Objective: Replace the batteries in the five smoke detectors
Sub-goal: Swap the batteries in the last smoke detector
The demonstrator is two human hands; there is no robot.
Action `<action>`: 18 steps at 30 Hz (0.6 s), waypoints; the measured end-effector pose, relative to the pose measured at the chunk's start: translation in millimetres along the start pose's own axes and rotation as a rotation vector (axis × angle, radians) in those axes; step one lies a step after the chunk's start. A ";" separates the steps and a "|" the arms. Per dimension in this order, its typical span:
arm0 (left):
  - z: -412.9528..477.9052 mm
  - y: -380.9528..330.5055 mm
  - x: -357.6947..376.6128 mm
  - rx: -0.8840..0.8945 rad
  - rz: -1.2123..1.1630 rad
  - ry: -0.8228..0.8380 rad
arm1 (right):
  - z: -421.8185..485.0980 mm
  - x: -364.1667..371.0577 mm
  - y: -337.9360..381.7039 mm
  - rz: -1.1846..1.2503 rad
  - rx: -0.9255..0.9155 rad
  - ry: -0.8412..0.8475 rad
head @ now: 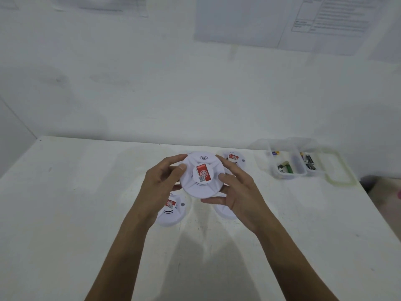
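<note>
Firmly, left hand (156, 187) and right hand (240, 192) clamp raised detector (201, 181), half-hiding lower detector (224, 212).

Central smoke detector (201, 187): smooth white moulded plastic with a satin finish, and a red-and-white printed sticker (203, 173) on its hub. Table (86, 192): white matt top, scuffed and smudged. Storage box (282, 175): clear glossy plastic, its lid (338, 168) rimmed with a pale greenish rubbery seal, holding batteries (288, 168) in shiny wraps; wall sheets (238, 20): thin matt printed paper.
</note>
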State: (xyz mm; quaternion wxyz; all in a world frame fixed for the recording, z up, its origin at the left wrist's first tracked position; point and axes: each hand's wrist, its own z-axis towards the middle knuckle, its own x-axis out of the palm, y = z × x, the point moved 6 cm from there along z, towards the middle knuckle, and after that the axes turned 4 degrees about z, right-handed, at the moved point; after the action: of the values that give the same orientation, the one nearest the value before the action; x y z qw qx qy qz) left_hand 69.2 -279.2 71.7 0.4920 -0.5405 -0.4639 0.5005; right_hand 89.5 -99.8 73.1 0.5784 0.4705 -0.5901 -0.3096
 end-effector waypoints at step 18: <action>-0.7 4.4 0.1 -0.001 0.028 0.039 | 2.7 -7.0 -5.3 -0.100 -0.024 0.030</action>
State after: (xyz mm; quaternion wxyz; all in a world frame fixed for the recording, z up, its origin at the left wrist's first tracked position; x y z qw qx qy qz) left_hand 70.0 -279.5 67.4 0.4937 -0.5568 -0.4468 0.4966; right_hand 87.1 -95.9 65.1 0.5769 0.4969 -0.5533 -0.3379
